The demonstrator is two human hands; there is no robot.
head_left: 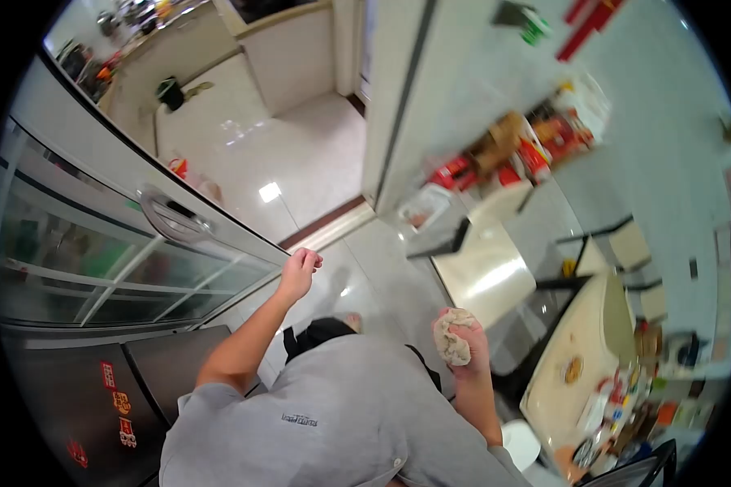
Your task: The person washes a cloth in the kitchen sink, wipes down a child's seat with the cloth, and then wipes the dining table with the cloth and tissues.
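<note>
My right hand [477, 345] is wrapped round a crumpled, off-white cloth [455, 335], held out in front of my body on the right. My left hand [298, 274] is stretched forward with its fingers curled in, and nothing shows in it. Close beside that hand is the edge of a white-framed sliding glass door [256, 247]; whether they touch I cannot tell. The door's oval recessed handle [173, 217] lies farther left.
A doorway with a dark sill [323, 224] opens onto a tiled kitchen floor [244, 154]. At left stands a dark fridge [57, 398]. On the right are a cream chair [487, 276], a cluttered table [548, 385], and bags and boxes [503, 150] along the wall.
</note>
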